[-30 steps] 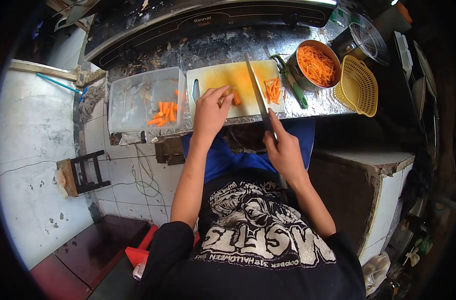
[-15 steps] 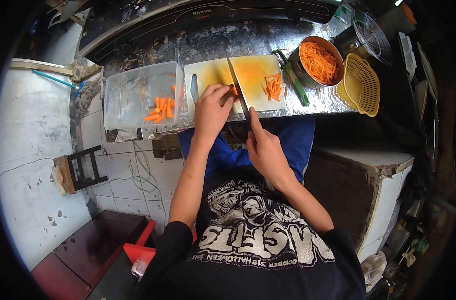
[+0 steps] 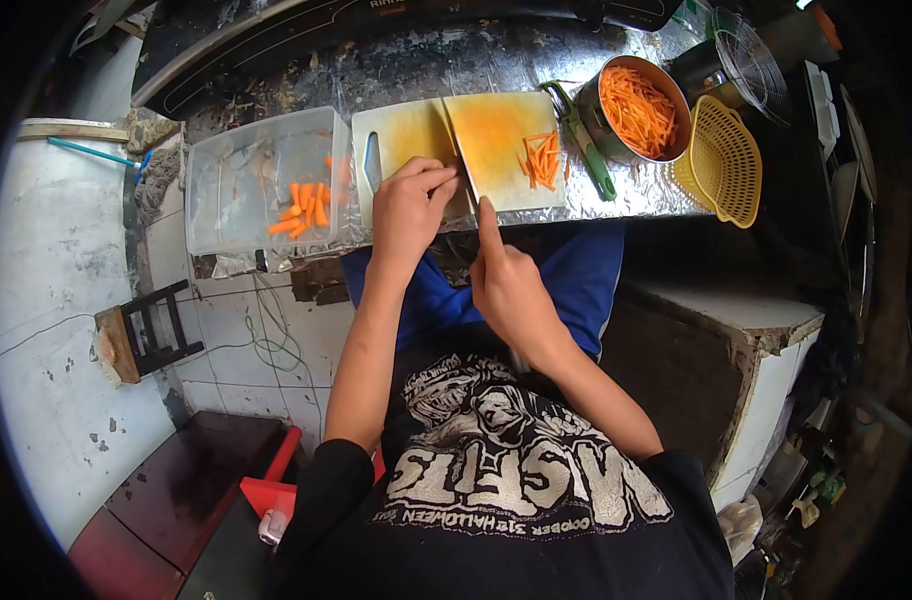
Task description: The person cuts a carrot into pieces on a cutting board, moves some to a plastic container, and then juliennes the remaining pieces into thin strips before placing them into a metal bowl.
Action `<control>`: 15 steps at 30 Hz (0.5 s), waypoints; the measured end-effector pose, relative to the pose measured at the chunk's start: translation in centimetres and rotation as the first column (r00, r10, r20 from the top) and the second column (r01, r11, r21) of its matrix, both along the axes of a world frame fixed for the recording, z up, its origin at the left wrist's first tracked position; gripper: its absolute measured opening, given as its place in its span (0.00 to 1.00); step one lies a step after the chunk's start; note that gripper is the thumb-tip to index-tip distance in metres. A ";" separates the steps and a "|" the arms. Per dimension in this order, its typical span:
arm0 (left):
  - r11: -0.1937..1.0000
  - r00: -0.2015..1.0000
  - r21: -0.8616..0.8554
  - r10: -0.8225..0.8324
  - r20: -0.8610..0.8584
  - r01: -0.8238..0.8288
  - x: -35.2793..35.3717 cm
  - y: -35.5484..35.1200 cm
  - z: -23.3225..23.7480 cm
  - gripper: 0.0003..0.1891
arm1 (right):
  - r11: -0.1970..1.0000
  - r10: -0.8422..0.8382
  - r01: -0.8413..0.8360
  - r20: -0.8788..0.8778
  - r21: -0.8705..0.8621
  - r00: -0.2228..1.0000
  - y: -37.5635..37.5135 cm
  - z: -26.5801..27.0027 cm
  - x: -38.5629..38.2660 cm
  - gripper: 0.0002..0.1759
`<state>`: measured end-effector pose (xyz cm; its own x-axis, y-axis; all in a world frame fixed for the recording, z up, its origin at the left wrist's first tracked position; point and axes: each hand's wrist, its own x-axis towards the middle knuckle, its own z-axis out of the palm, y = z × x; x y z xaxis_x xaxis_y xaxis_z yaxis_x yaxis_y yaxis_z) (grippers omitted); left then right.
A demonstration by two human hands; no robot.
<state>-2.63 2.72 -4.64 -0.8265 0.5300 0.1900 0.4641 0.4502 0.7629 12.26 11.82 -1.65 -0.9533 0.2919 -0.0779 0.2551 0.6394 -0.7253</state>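
Note:
A white cutting board (image 3: 406, 130), stained orange, lies on the foil-covered counter. My right hand (image 3: 511, 285) is closed on the handle of a knife (image 3: 460, 145), its index finger stretched along the top. The blade stands across the middle of the board. Just left of the blade, my left hand (image 3: 411, 208) rests with bent fingers; what is under its fingertips is hidden. Carrot strips (image 3: 541, 160) lie on the board's right part. Carrot pieces (image 3: 304, 208) sit in a clear plastic container (image 3: 226, 165) to the left.
A green peeler (image 3: 593, 160) lies right of the board, beside a pot (image 3: 684, 125) of carrot strips. A yellow basket (image 3: 726, 160) stands at the counter's right end. The stove (image 3: 306, 50) runs along the back, and a wire strainer (image 3: 751, 65) is at back right.
The view has shifted slightly. The orange piece that showed at my left fingertips is now hidden, and the knife handle sits lower in my right hand's grip, closer to the board.

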 end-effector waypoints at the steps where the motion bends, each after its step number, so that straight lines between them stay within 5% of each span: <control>1: 1.000 1.000 0.002 -0.010 0.006 0.010 0.0 0.0 0.2 0.09 | 1.000 -0.005 0.004 -0.010 -0.019 1.000 0.0 -0.3 -0.2 0.40; 11: 0.999 0.995 -0.044 0.006 0.101 -0.002 0.2 0.4 1.2 0.16 | 0.998 -0.025 0.013 -0.210 -0.058 0.977 2.8 -0.3 -4.7 0.37; 15: 0.992 0.999 -0.128 -0.021 -0.036 0.016 0.7 1.0 1.3 0.17 | 0.999 -0.028 0.020 -0.254 -0.032 0.967 4.0 1.4 -4.0 0.37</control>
<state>-1.92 3.73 -3.29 -0.8098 0.5670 0.1505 0.5003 0.5335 0.6819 8.28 15.84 -0.29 -0.9356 0.3160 0.1573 0.0749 0.6132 -0.7864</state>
